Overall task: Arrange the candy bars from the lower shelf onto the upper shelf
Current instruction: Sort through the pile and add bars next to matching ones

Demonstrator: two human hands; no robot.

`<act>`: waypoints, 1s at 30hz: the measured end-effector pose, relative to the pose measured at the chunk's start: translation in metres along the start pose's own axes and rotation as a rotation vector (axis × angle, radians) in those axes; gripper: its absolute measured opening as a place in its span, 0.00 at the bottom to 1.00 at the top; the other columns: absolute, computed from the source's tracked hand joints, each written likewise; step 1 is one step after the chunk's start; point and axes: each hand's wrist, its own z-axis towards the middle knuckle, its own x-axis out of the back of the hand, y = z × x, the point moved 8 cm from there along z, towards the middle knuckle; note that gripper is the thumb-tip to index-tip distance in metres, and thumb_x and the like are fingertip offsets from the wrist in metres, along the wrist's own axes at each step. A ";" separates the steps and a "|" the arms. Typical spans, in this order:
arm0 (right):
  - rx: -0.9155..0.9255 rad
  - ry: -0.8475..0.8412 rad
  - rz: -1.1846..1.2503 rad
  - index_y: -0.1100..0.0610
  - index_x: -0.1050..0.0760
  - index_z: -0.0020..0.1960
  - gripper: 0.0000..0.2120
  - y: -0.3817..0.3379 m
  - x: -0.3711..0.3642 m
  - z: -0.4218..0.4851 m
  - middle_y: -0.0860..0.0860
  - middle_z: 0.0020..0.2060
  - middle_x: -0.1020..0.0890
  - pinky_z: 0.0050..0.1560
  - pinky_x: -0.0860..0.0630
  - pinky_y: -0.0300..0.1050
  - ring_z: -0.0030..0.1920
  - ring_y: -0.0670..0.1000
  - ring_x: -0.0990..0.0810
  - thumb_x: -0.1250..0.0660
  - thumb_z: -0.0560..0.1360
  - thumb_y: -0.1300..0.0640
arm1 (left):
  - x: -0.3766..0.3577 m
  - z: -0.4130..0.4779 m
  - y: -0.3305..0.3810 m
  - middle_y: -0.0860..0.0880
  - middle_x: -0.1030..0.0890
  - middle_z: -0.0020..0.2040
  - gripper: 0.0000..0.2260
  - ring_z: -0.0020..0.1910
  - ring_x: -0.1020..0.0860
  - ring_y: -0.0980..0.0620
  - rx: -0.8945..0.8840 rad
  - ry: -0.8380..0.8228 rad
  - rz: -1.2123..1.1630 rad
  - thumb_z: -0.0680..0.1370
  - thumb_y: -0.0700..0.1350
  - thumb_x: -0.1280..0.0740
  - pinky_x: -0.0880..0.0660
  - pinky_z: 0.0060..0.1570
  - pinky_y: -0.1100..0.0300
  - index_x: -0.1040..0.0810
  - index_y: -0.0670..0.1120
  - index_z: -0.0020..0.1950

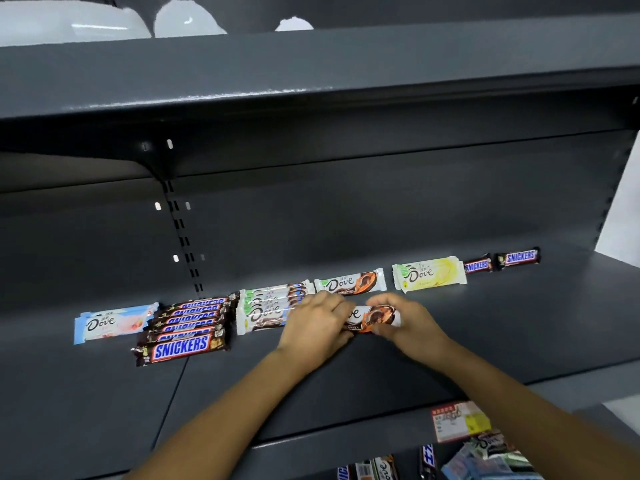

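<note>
Together both hands hold one Dove bar [372, 316] at the upper shelf [485, 341], centre of the frame
Left forearm [225, 410] and right forearm [519, 403] reach up from the bottom edge and converge; the left hand [313, 325] curls its fingers over the bar's left end, the right hand [407, 320] pinches its right end with bent fingers. The bar's long axis runs left to right, logo upright, just right of a stack of Dove bars [266, 311] and just below a second Dove bar [349, 281] in the back row
</note>
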 end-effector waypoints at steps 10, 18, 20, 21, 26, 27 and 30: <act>-0.037 0.167 -0.233 0.52 0.32 0.65 0.23 0.050 0.056 -0.013 0.48 0.55 0.29 0.42 0.31 0.27 0.44 0.42 0.25 0.31 0.73 0.58 | -0.043 0.067 -0.008 0.47 0.27 0.58 0.16 0.59 0.30 0.47 0.280 -0.191 0.068 0.75 0.43 0.38 0.30 0.53 0.56 0.29 0.45 0.63; 0.040 0.053 -0.250 0.50 0.32 0.65 0.20 0.057 0.053 -0.008 0.46 0.55 0.28 0.48 0.28 0.31 0.45 0.41 0.23 0.33 0.74 0.57 | -0.075 0.084 -0.030 0.47 0.25 0.57 0.14 0.57 0.28 0.46 0.446 -0.219 0.055 0.75 0.41 0.37 0.28 0.52 0.54 0.27 0.45 0.61; 0.056 0.037 -0.245 0.50 0.32 0.65 0.20 0.057 0.051 -0.005 0.45 0.54 0.28 0.48 0.28 0.30 0.45 0.41 0.23 0.33 0.74 0.57 | -0.077 0.084 -0.035 0.47 0.25 0.57 0.14 0.57 0.28 0.45 0.472 -0.232 0.037 0.75 0.42 0.35 0.28 0.52 0.53 0.27 0.45 0.60; 0.061 0.028 -0.239 0.50 0.31 0.65 0.20 0.057 0.050 -0.004 0.45 0.53 0.28 0.48 0.28 0.31 0.45 0.41 0.23 0.33 0.74 0.57 | -0.078 0.084 -0.037 0.47 0.25 0.57 0.14 0.57 0.28 0.45 0.479 -0.239 0.031 0.74 0.43 0.34 0.27 0.52 0.53 0.27 0.46 0.60; 0.087 -0.018 -0.246 0.49 0.32 0.65 0.20 0.056 0.045 0.000 0.45 0.54 0.27 0.51 0.26 0.35 0.46 0.41 0.24 0.34 0.75 0.55 | -0.078 0.084 -0.041 0.47 0.25 0.56 0.14 0.57 0.28 0.45 0.479 -0.254 0.046 0.74 0.42 0.34 0.27 0.53 0.53 0.27 0.46 0.60; 0.090 -0.025 -0.246 0.49 0.32 0.65 0.19 0.056 0.044 0.000 0.44 0.53 0.27 0.51 0.26 0.36 0.46 0.41 0.24 0.34 0.75 0.55 | -0.078 0.084 -0.041 0.47 0.25 0.56 0.15 0.57 0.28 0.45 0.483 -0.258 0.046 0.74 0.42 0.34 0.27 0.52 0.53 0.27 0.46 0.60; 0.095 -0.038 -0.246 0.49 0.32 0.65 0.19 0.055 0.042 0.000 0.44 0.53 0.27 0.51 0.27 0.35 0.46 0.41 0.24 0.34 0.75 0.55 | -0.077 0.081 -0.040 0.47 0.25 0.56 0.15 0.56 0.28 0.45 0.492 -0.263 0.059 0.73 0.42 0.34 0.27 0.51 0.53 0.27 0.46 0.60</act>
